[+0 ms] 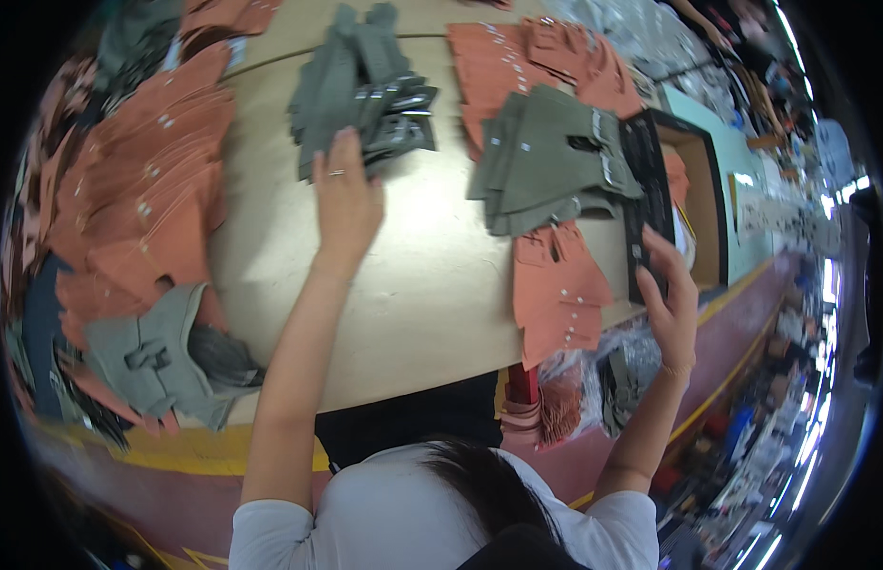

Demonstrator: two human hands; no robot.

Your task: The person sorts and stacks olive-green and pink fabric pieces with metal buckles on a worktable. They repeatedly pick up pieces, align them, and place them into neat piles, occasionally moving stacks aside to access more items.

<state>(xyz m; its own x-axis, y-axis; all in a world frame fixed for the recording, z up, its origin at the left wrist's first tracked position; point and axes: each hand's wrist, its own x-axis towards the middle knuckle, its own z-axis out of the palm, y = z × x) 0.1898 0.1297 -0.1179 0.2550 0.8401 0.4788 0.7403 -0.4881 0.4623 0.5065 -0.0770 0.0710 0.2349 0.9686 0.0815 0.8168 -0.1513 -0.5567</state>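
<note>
My left hand (348, 207) reaches forward over the table with its fingers stretched out. Its fingertips lie at the near edge of a bundle of grey-green fabric strips (342, 90), beside dark pieces with shiny ends (401, 112). On the right, my right hand (671, 299) is at the black side of an open box (691, 123), thumb and fingers apart; whether it touches the box is unclear. Left of that box, a fanned stack of grey-green cut fabric pieces (546, 157) lies partly over orange fabric pieces (565, 294).
Overlapping orange fabric pieces (142, 180) cover the table's left side, with a grey-green piece (156, 347) at the near left edge. More orange pieces (484, 66) and clear plastic (617, 38) lie at the back. Below the right table edge are bagged fabric pieces (565, 404).
</note>
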